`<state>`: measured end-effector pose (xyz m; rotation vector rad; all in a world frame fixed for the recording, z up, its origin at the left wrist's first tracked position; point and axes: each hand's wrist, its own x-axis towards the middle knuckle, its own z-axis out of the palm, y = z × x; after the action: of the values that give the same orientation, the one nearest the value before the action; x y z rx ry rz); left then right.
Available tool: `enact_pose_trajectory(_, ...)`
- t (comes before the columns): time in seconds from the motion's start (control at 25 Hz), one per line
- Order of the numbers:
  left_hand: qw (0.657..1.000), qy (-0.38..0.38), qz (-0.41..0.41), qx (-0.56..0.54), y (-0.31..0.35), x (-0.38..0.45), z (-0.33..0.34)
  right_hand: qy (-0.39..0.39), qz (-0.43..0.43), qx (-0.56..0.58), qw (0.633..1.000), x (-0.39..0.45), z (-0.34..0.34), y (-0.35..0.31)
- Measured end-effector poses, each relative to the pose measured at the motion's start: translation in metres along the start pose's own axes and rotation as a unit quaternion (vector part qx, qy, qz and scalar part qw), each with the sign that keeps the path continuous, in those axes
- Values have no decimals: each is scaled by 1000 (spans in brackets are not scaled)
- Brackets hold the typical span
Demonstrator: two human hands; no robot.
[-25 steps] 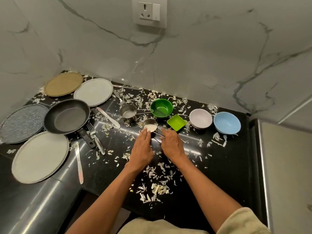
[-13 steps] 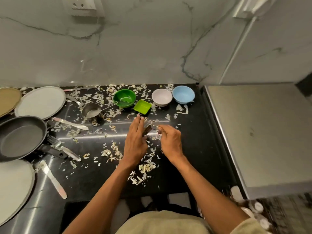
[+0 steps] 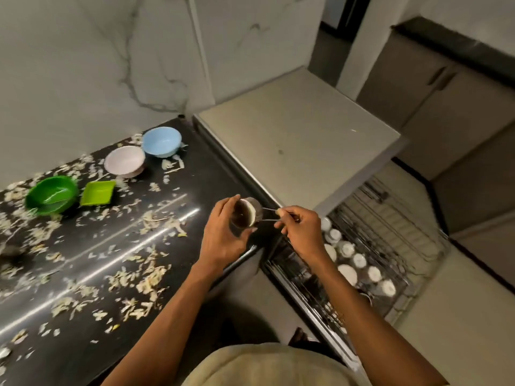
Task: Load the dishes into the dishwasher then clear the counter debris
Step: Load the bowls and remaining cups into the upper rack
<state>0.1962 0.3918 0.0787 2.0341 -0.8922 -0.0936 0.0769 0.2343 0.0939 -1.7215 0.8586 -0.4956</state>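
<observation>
A small steel measuring cup (image 3: 246, 213) with a wire handle hangs tilted in the air over the counter's right edge. My left hand (image 3: 223, 235) cups its bowl and my right hand (image 3: 302, 229) pinches the wire handle. Below my right hand the pulled-out dishwasher rack (image 3: 390, 246) holds several white dishes (image 3: 348, 273). On the black counter (image 3: 195, 174) stand a blue bowl (image 3: 161, 142), a pale pink bowl (image 3: 125, 161), a green round bowl (image 3: 51, 195) and a green square dish (image 3: 97, 193). Pale vegetable scraps (image 3: 145, 282) litter the counter.
A grey appliance top (image 3: 295, 140) stands right of the counter, behind the rack. The marble wall (image 3: 97, 65) backs the counter. Grey cabinets (image 3: 459, 107) run along the far right. A dark blurred object (image 3: 11, 250) shows at the left edge.
Both hands lifted the measuring cup off the counter and carried it right to the counter's edge. The view swung right: the plates and pan left the frame and the dishwasher rack came in.
</observation>
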Motion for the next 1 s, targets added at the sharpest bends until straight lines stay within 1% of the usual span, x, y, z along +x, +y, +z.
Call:
enact_pose_trajectory(0.12,997,-70,24,-4,34,-1,51,78,13,-17,997,-16,-63,39)
enact_pose_trajectory(0.2,993,-109,41,8,60,-5,89,115,21,-34,993,-31,-107,65)
enact_pose_trajectory(0.4,980,-192,51,25,128,-26,183,141,30,-121,982,-67,-210,119)
enact_pose_trajectory(0.56,968,-242,59,21,175,-43,253,142,48,-191,970,-84,-280,159)
enact_pose_trajectory(0.68,960,-267,73,34,194,-47,294,146,58,-223,962,-94,-314,175)
enact_pose_trajectory(0.8,948,-307,69,44,211,-45,327,154,69,-245,955,-94,-339,192)
enact_pose_trajectory(1.0,925,-363,92,61,220,-22,374,166,137,-268,939,-83,-352,223)
